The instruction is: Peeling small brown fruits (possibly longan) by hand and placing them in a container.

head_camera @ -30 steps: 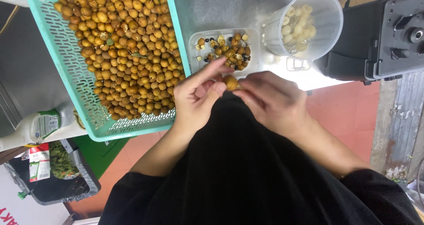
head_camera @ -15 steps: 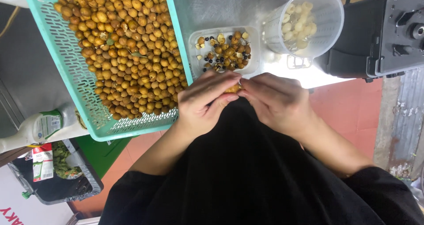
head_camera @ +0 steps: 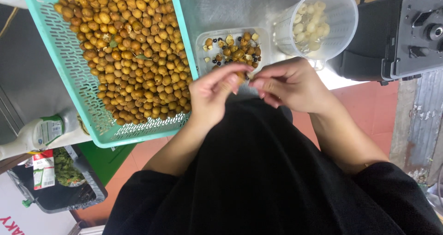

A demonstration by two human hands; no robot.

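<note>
Far left, a white bottle [head_camera: 34,134] and a dark bin [head_camera: 55,196] with greens sit below the surface [head_camera: 230,6], out of your way. Next, the teal basket [head_camera: 69,64], heaped with brown-shelled round fruit [head_camera: 124,55]; its near corner hangs past the surface edge, so a knock from your left forearm could tip it and spill the lot.

Your left hand [head_camera: 210,94] is closed in a pinch, thumb and fingertips on a small brown fruit [head_camera: 241,76]. Your right hand [head_camera: 290,85] pinches the same fruit from the other side. The fruit sits between both hands, just in front of the small clear tray [head_camera: 201,45] of shells and black seeds, over the surface's near edge.

Risk: the fruit is small and likely slippery once split; lose the pinch here and it probably drops to your lap or the floor, not the tray. Shell bits could also miss the tray.

Right of the tray, the clear measuring jug [head_camera: 339,18] holds pale peeled fruit, close to your right knuckles; a wide swing could hit it. Far right, a black machine [head_camera: 397,36] blocks that side.

Open room: tight. Only bare metal beyond the tray, between basket and jug.
</note>
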